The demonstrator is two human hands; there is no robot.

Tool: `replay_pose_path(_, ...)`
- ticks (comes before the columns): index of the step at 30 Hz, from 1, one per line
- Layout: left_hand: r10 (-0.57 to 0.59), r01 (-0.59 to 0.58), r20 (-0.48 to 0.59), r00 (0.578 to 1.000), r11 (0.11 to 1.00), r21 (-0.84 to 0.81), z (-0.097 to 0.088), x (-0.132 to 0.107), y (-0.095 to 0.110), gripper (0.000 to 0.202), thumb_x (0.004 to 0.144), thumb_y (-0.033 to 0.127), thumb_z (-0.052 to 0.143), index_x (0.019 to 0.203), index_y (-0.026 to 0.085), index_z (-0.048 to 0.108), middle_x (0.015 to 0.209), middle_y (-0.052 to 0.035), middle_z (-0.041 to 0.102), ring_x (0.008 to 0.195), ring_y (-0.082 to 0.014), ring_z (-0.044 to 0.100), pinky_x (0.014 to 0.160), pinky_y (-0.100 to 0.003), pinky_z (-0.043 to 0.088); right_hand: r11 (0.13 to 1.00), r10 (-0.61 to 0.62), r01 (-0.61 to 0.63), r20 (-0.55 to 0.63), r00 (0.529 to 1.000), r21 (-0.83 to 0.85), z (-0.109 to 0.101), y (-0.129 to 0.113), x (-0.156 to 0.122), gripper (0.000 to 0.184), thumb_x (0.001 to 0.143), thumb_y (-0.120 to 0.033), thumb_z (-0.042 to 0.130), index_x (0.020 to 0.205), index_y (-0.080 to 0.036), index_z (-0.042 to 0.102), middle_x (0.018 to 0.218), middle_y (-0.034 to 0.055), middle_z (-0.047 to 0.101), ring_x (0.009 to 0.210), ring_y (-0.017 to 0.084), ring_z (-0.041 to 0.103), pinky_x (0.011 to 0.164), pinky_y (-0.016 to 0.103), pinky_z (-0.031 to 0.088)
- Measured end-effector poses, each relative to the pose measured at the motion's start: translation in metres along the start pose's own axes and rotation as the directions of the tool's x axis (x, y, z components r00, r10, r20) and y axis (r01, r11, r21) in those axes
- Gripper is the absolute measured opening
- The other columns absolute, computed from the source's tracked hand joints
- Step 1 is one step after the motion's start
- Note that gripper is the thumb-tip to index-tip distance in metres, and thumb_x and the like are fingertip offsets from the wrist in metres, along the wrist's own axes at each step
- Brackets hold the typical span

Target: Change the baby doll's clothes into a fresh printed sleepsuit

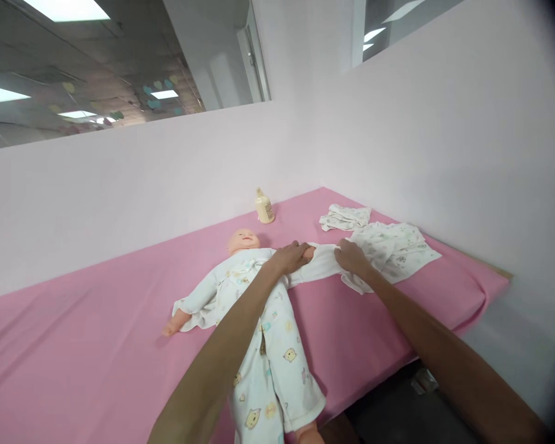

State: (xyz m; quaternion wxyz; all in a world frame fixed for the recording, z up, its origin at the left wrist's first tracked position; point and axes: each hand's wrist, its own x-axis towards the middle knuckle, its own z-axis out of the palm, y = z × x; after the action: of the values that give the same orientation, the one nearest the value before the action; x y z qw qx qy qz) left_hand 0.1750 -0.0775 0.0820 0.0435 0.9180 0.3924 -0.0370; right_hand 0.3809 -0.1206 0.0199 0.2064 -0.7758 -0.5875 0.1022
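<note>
A baby doll (243,242) in a white printed sleepsuit (268,345) lies on its back on a pink sheet (74,345). My left hand (290,256) is closed around the doll's arm near its wrist, where a bit of the doll's hand shows. My right hand (351,258) grips the end of the white sleeve (322,264) that stretches out from that arm. The doll's other arm lies out to the left with its bare hand showing.
A cream bottle (264,207) stands near the back wall. One folded printed garment (345,217) and a larger one (393,246) lie at the right of the bed. Pink partition walls close the back and right; the bed's edge drops off at lower right.
</note>
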Motion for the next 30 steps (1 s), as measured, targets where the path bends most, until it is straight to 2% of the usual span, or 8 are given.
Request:
replay_pose_path(9, 0.007, 0.039, 0.144, 0.990, 0.949, -0.312, -0.025, -0.012, -0.010, 0.044, 0.084, 0.050, 0.054, 0.119, 0.024, 0.053, 0.114, -0.0035, 0.063, 0.097, -0.0214, 0.059, 0.075, -0.028, 0.041, 0.997, 0.077, -0.077, -0.017, 0.997, -0.010, 0.003, 0.012, 0.010, 0.029, 0.091, -0.025, 0.037, 0.102, -0.012, 0.061, 0.106, 0.0169, 0.066, 0.095, 0.026, 0.063, 0.075, 0.030, 0.041)
replay_pose_path(13, 0.032, 0.013, 0.106, 0.994, 0.915, -0.403, -0.027, -0.017, -0.015, 0.049, 0.079, 0.050, 0.062, 0.121, 0.025, 0.055, 0.120, -0.0014, 0.062, 0.104, -0.0212, 0.057, 0.082, -0.027, 0.041, 0.998, 0.069, -0.068, 0.004, 0.998, -0.013, 0.004, 0.015, 0.009, 0.031, 0.090, -0.027, 0.036, 0.101, -0.013, 0.061, 0.106, 0.0168, 0.066, 0.096, 0.028, 0.063, 0.076, 0.033, 0.042)
replay_pose_path(16, 0.034, -0.008, 0.062, 0.997, 0.929, -0.370, -0.017, -0.011, -0.015, 0.051, 0.079, 0.052, 0.062, 0.124, 0.029, 0.056, 0.126, -0.0007, 0.061, 0.110, -0.0220, 0.056, 0.090, -0.029, 0.041, 0.998, 0.052, -0.051, 0.031, 0.998, -0.026, 0.006, 0.012, 0.005, 0.030, 0.089, -0.031, 0.039, 0.101, -0.015, 0.062, 0.107, 0.0174, 0.066, 0.098, 0.031, 0.062, 0.077, 0.036, 0.042)
replay_pose_path(21, -0.003, 0.011, 0.052, 0.999, 0.988, -0.156, -0.001, 0.002, -0.012, 0.048, 0.082, 0.047, 0.059, 0.128, 0.032, 0.057, 0.126, -0.0016, 0.063, 0.113, -0.0240, 0.057, 0.095, -0.034, 0.043, 0.999, 0.033, -0.032, 0.010, 0.999, -0.029, 0.004, 0.004, -0.005, 0.031, 0.090, -0.042, 0.041, 0.100, -0.019, 0.059, 0.104, 0.0134, 0.066, 0.097, 0.032, 0.062, 0.075, 0.038, 0.042)
replay_pose_path(23, -0.011, 0.010, -0.002, 1.000, 0.994, -0.105, -0.003, -0.004, -0.012, 0.048, 0.086, 0.044, 0.055, 0.132, 0.029, 0.055, 0.126, -0.0046, 0.063, 0.113, -0.0246, 0.058, 0.095, -0.036, 0.043, 1.000, 0.020, -0.020, -0.058, 0.998, -0.008, 0.004, 0.002, -0.009, 0.030, 0.090, -0.042, 0.041, 0.100, -0.020, 0.058, 0.105, 0.0115, 0.066, 0.094, 0.031, 0.061, 0.074, 0.038, 0.042)
replay_pose_path(26, -0.007, -0.013, -0.205, 0.979, 0.995, -0.097, -0.012, -0.035, -0.014, 0.048, 0.093, 0.040, 0.047, 0.137, 0.023, 0.051, 0.130, -0.0081, 0.060, 0.119, -0.0250, 0.055, 0.101, -0.039, 0.041, 0.999, -0.029, 0.034, -0.242, 0.970, 0.015, 0.003, 0.000, -0.014, 0.026, 0.091, -0.038, 0.038, 0.096, -0.020, 0.057, 0.105, 0.0109, 0.064, 0.091, 0.028, 0.060, 0.073, 0.037, 0.040)
replay_pose_path(28, -0.030, -0.022, -0.392, 0.919, 0.991, -0.129, -0.017, -0.067, -0.018, 0.040, 0.096, 0.037, 0.042, 0.132, 0.023, 0.055, 0.130, -0.0061, 0.060, 0.123, -0.0229, 0.052, 0.107, -0.039, 0.038, 0.995, -0.075, 0.093, -0.389, 0.918, 0.026, 0.003, -0.003, -0.018, 0.025, 0.092, -0.036, 0.038, 0.091, -0.019, 0.057, 0.103, 0.0115, 0.064, 0.091, 0.026, 0.059, 0.073, 0.035, 0.040)
replay_pose_path(30, -0.145, 0.030, -0.558, 0.817, 0.977, -0.211, -0.018, -0.103, -0.026, 0.033, 0.097, 0.037, 0.042, 0.121, 0.024, 0.061, 0.126, -0.0045, 0.062, 0.124, -0.0215, 0.051, 0.110, -0.039, 0.035, 0.984, -0.131, 0.173, -0.478, 0.868, 0.045, 0.003, -0.008, -0.023, 0.024, 0.091, -0.034, 0.039, 0.085, -0.019, 0.056, 0.098, 0.0111, 0.064, 0.090, 0.025, 0.058, 0.073, 0.034, 0.039)
